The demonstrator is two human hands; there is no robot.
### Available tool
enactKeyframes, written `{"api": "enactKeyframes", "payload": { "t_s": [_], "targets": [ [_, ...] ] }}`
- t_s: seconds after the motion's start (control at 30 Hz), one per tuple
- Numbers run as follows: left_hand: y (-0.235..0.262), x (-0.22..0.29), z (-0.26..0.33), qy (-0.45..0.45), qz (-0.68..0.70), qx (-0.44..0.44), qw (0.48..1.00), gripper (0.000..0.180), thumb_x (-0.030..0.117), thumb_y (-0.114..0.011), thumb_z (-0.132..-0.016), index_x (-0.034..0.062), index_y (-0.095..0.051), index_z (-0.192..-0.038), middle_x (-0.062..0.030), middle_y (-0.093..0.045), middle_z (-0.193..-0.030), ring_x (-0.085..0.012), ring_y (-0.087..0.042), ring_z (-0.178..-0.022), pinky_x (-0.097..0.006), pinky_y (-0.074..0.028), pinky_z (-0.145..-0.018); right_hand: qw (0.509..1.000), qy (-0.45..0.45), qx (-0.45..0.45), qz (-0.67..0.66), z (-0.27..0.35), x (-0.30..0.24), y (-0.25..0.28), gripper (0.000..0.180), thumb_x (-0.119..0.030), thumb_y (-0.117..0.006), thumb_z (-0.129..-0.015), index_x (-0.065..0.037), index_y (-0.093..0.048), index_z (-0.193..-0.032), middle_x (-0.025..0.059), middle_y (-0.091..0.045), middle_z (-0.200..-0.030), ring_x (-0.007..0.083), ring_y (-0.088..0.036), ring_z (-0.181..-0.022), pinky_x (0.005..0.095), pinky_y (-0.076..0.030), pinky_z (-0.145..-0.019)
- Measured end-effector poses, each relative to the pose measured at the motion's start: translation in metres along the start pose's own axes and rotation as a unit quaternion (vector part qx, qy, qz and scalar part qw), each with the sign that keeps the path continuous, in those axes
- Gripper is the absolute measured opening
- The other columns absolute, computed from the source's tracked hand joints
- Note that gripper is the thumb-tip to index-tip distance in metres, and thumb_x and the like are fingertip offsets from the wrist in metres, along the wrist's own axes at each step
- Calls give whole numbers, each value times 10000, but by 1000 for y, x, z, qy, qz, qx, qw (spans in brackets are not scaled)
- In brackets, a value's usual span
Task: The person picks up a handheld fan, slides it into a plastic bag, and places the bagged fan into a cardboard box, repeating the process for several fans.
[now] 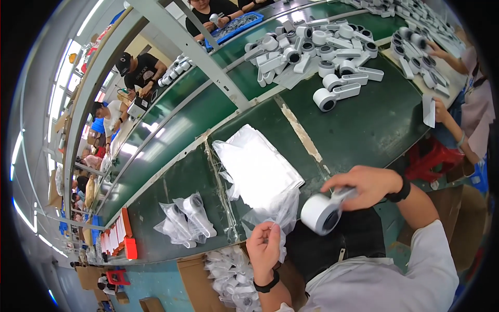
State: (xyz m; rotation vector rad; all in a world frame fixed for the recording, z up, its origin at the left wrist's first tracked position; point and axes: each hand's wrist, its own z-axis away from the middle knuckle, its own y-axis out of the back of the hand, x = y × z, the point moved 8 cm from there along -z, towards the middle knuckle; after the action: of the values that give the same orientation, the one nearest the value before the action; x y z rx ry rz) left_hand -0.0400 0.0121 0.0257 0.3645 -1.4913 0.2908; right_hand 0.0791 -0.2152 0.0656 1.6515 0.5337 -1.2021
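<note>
My right hand [373, 186] is closed around the handle of a white handheld device with a round drum head [318, 212], its dark round end tilted down. Slight blur covers the handle. To its left, my left hand [264, 243] pinches the edge of a clear plastic bag [283, 212]; the bag hangs loosely over the table's front edge and looks empty. A stack of flat white bags [257, 166] lies just beyond both hands. Left of the stack, several bagged devices [189, 218] rest on the green table.
A large heap of unbagged white devices [317, 47] covers the far right of the green table [371, 122]. Below the front edge stands a cardboard box [195, 283] holding bagged devices. A co-worker's hand [441, 110] holds a white piece at right. A metal frame post [208, 65] rises beyond.
</note>
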Motion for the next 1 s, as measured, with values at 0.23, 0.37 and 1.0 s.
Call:
{"api": "enactKeyframes", "payload": {
  "t_s": [0.23, 0.37, 1.0],
  "targets": [
    [-12, 26, 9, -68, -167, -158, 971, 40, 11, -646, -876, -23, -636, -894, 29, -590, -658, -24, -495, -588, -187, -381, -525, 975, -15, -170, 139, -38, -8, -36, 820, -251, -637, -822, -211, -193, -1510, 156, -677, -868, 381, -640, -782, 421, -506, -689],
    [-13, 32, 11, -95, -201, -215, 951, 72, 56, -665, -859, 12, -660, -916, -58, -618, -603, -85, -569, -518, -222, -418, -486, 966, 63, -189, 164, -48, 0, -59, 799, -254, -604, -833, -264, -188, -1515, 176, -669, -823, 390, -636, -733, 434, -499, -682],
    [14, 26, 6, -64, -198, -123, 970, 104, 82, -628, -910, -17, -607, -934, 10, -584, -642, -30, -483, -580, -212, -381, -503, 998, -33, -58, -7, -44, 12, -66, 498, -268, -632, -861, -184, -537, -1343, 157, -669, -1103, 315, -651, -970, 357, -489, -861]
  ]
}}
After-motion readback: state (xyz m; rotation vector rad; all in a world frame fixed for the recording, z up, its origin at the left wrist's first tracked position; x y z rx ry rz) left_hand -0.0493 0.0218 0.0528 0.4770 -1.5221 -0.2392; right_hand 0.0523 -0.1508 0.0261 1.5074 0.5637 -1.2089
